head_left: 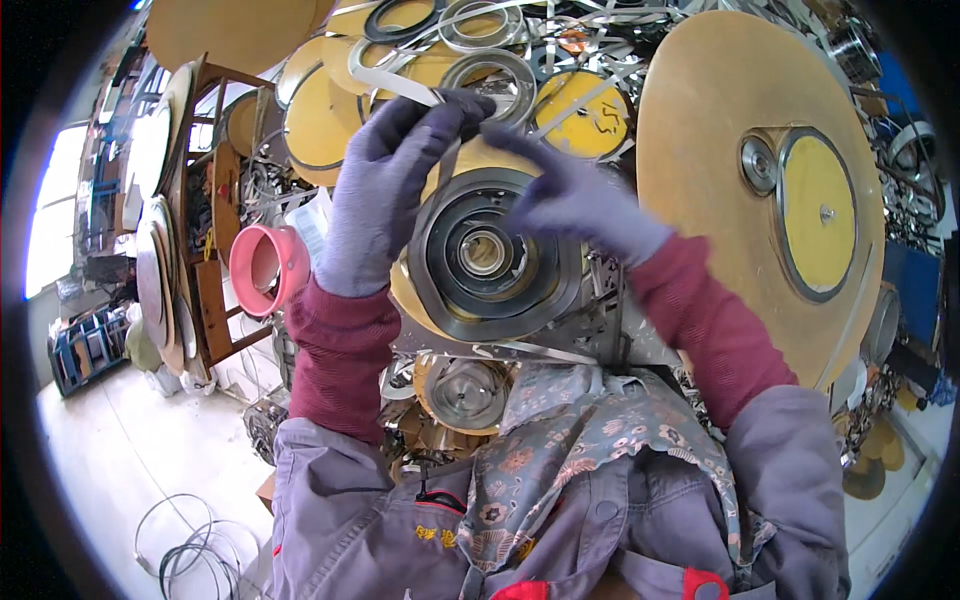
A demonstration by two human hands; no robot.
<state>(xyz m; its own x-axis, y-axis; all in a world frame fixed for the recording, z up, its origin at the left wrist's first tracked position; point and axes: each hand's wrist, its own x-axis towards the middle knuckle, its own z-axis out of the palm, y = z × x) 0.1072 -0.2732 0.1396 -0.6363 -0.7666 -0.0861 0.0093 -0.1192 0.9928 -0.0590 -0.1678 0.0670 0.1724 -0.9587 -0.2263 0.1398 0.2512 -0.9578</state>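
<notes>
My left hand (378, 190), in a grey-purple glove with darkened fingertips, pinches a thin metal strip (395, 84). A bright length of it runs up and away from the fingers, and a darker length drops from them toward a coil. My right hand (580, 200), gloved alike and slightly blurred, is raised over the coil's right side. Its index finger stretches toward the left fingertips, apart from the other fingers, and nothing shows in its grasp. Beneath both hands lies the loosely wound dark coil of strip (450, 290), with a small ring (484, 253) at its centre.
A large tan disc (690, 170) carrying a yellow wheel (818, 212) stands at right. Yellow discs (325, 125) and strip rings (495, 75) crowd the far side. A pink tub (268, 270) sits at left, near a wooden rack (215, 300). Loose wire (190, 550) lies on the floor.
</notes>
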